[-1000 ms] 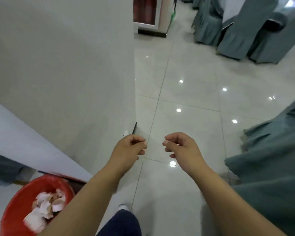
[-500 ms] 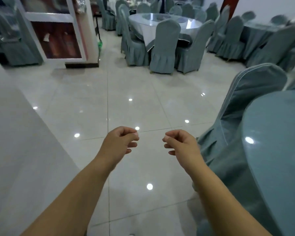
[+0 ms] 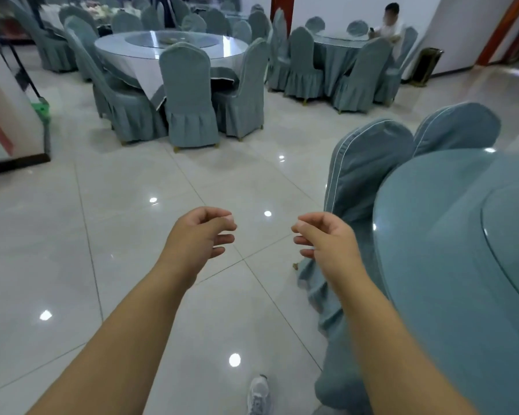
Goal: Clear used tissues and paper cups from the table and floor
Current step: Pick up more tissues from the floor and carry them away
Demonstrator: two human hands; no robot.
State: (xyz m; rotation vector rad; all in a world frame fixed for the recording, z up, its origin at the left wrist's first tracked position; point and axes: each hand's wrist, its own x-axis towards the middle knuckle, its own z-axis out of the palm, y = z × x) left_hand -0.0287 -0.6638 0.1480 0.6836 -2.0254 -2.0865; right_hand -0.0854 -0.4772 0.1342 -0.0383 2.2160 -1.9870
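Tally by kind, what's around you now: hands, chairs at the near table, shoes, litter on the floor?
Hands: 2, left hand and right hand, both empty
Chairs at near table: 2
Shoe: 1
Litter on floor: 0 seen
Total: 5

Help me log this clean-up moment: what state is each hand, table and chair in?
Left hand: fingers loosely curled, holding nothing.
Right hand: fingers loosely curled, holding nothing.
Near round teal-clothed table: covered, glass top on it.
Teal fabric-covered chair: upright, drawn close to that table.
Far round white-clothed table: glass-topped, upright chairs around it.
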